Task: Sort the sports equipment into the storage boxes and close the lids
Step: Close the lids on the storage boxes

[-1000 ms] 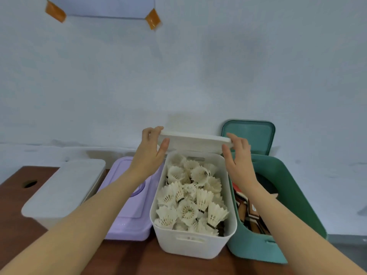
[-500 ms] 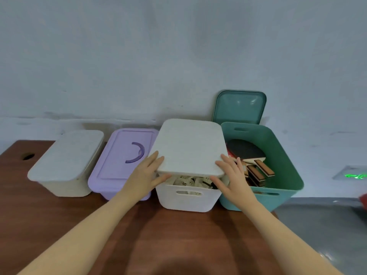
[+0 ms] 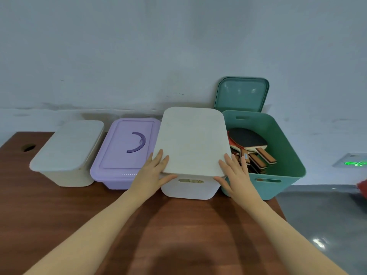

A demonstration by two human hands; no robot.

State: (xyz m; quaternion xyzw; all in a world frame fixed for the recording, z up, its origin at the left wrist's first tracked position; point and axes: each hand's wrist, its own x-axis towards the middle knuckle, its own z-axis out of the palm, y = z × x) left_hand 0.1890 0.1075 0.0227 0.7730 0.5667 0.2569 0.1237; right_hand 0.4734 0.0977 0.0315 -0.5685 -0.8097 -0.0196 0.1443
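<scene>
White lid (image 3: pixel 191 139) flat on white box (image 3: pixel 190 188); hands pinching near corners.

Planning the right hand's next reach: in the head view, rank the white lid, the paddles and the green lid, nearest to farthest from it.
From the right hand:
1. White lid, touching, on its left.
2. Paddles, in the green box beside it.
3. Green lid, propped against the wall behind.

Brown wood table (image 3: pixel 59 211), round hole (image 3: pixel 28 147) far-left corner; grey floor (image 3: pixel 321 215) at right; pale wall (image 3: pixel 139 56) behind.
</scene>
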